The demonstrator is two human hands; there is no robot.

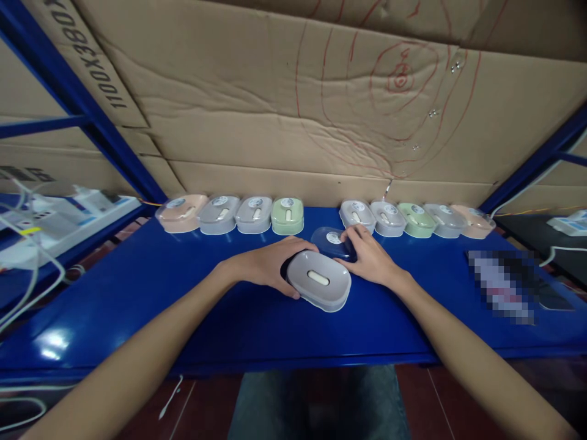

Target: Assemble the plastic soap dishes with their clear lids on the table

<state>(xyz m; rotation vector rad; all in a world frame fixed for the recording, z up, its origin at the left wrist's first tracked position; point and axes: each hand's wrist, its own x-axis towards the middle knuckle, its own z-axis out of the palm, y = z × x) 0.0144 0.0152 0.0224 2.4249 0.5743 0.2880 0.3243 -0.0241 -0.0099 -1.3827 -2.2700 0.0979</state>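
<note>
1. The grey case [320, 280] sits at mid-table, tilted, with its long axis running left to right between both hands.
2. The left hand [268, 264] grips its left end.
3. The right hand [371, 260] rests on the clear lid [332, 240] just behind.
</note>
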